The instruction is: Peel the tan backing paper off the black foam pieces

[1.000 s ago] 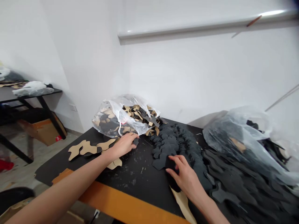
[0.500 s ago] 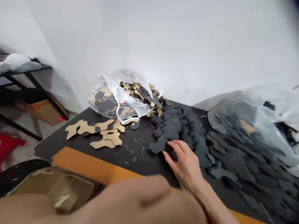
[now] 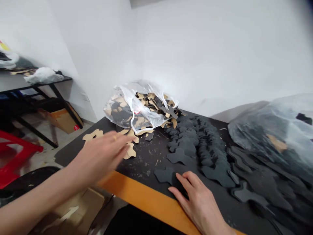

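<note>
My right hand (image 3: 195, 194) pinches a dark grey, wavy-edged flat piece (image 3: 165, 175) between thumb and fingers, low over the table's front part. Just beyond it, overlapping rows of similar dark pieces (image 3: 183, 143) run toward the wall. My left hand (image 3: 105, 153), slightly blurred, reaches over tan wavy pieces (image 3: 130, 150) at the left, fingers stretched out. It covers part of that group, and I see nothing held in it. Behind them lies a clear plastic bag (image 3: 144, 112), its mouth spilling mixed tan and dark pieces.
More dark pieces (image 3: 264, 182) lie heaped at the right beside a second plastic bag (image 3: 254, 127). An orange-brown strip (image 3: 141, 192) runs along the table's front edge. A cardboard box (image 3: 85, 205) stands below, with a red stool (image 3: 19, 153) and another table (image 3: 14, 81) further left.
My left hand has swung from the lower front out over the tan pieces. My right hand has drawn a dark piece nearer, away from the row. The view has shifted slightly.
</note>
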A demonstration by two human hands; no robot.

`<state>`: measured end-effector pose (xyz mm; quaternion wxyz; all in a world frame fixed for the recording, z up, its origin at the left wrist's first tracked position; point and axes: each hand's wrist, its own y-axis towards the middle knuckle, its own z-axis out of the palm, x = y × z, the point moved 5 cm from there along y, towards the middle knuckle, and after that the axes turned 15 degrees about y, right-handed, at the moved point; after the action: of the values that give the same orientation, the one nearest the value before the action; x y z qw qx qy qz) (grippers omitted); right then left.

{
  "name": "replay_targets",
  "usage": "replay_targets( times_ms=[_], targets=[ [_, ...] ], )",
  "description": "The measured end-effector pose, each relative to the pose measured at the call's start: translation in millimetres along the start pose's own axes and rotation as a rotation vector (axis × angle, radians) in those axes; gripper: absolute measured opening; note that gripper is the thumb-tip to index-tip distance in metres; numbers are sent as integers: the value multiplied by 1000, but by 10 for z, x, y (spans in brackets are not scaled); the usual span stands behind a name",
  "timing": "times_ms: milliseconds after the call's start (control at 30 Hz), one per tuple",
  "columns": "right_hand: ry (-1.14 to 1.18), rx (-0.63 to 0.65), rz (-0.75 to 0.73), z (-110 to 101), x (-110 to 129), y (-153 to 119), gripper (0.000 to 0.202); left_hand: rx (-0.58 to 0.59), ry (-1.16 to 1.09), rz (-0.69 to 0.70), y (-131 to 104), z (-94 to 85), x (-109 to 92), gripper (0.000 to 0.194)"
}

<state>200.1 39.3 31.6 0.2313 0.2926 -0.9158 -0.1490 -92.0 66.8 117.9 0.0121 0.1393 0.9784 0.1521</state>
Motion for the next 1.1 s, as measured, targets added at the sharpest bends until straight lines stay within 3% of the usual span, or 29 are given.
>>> replay_targets(
  times_ms=[100,167,233,600,767,833,933,1033,1100],
  targets=[
    [23,-52,-22,17,-16,24,39,236,214,-96,471,318,473,47],
    [42,-70,-20,30,-35,35,37,294,226,-102,624,485,659,47],
    [63,-79,-10,41,-58,39,33,310,232,-92,670,585,715,45],
    [218,-65,74,30,-143,66,18,183,400,-67,632,583,327,40],
    [273,-52,102,-10,-142,63,18,108,393,-97,569,399,304,47],
    [307,-38,99,-32,-134,51,19,42,278,-110,523,243,257,48],
    [413,-41,126,-103,-142,39,18,-9,-257,-101,457,57,46,43],
    [533,-103,165,-239,-156,73,18,265,-922,4,437,115,-413,26],
    [556,-155,146,-344,-135,136,32,537,-1157,60,439,249,-767,21]
  ],
)
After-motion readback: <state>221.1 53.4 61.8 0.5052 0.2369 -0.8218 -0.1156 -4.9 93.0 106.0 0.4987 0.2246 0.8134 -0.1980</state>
